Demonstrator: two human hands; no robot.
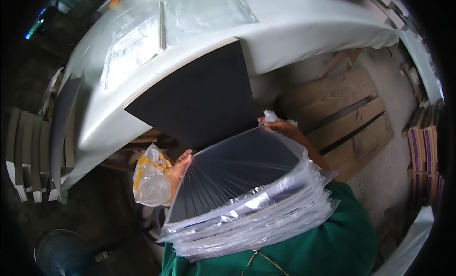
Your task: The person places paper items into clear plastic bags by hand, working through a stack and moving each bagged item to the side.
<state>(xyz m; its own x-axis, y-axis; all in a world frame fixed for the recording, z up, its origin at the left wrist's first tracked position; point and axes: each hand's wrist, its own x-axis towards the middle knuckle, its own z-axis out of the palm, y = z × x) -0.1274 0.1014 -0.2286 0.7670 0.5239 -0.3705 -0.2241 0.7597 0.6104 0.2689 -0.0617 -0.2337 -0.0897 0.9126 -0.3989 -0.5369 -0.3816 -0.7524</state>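
so, left hand (181, 165) at eight o'clock and right hand (281, 126) at three pinch the soft, slippery-looking clear bag (232, 171) at six; the black board (202, 93) at eleven seems stiff; best held by its sides

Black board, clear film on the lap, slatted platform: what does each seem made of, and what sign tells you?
Black board: probably card, matte, with little shine and a pale edge. Clear film: thin glossy plastic, see-through with bright creases. Slatted platform: dull wood, judging by its brown, grained planks.
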